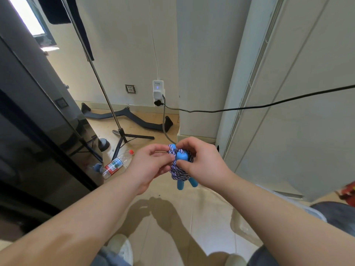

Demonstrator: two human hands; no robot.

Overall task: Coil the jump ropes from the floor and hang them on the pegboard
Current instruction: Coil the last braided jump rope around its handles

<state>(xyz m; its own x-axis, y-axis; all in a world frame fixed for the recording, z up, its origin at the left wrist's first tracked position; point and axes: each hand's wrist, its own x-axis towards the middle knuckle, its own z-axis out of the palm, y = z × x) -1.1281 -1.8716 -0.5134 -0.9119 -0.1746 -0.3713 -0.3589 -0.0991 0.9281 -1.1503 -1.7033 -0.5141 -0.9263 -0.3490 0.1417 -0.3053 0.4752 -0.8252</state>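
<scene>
A jump rope (179, 172) with blue handles and a purple-and-white braided cord is held in front of me above the floor. The cord is wound tightly around the two handles, whose blue ends stick out above and below the bundle. My left hand (151, 166) pinches the cord at the bundle's upper left. My right hand (201, 164) grips the bundle from the right, with its thumb and fingers curled around the handles and cord. No pegboard is in view.
A plastic water bottle (117, 164) lies on the tiled floor at the left. A tripod stand (123, 135) and a dark curved bar (132, 118) sit near the wall. A black cable (249, 107) hangs across from the wall socket. A dark cabinet (38, 131) fills the left.
</scene>
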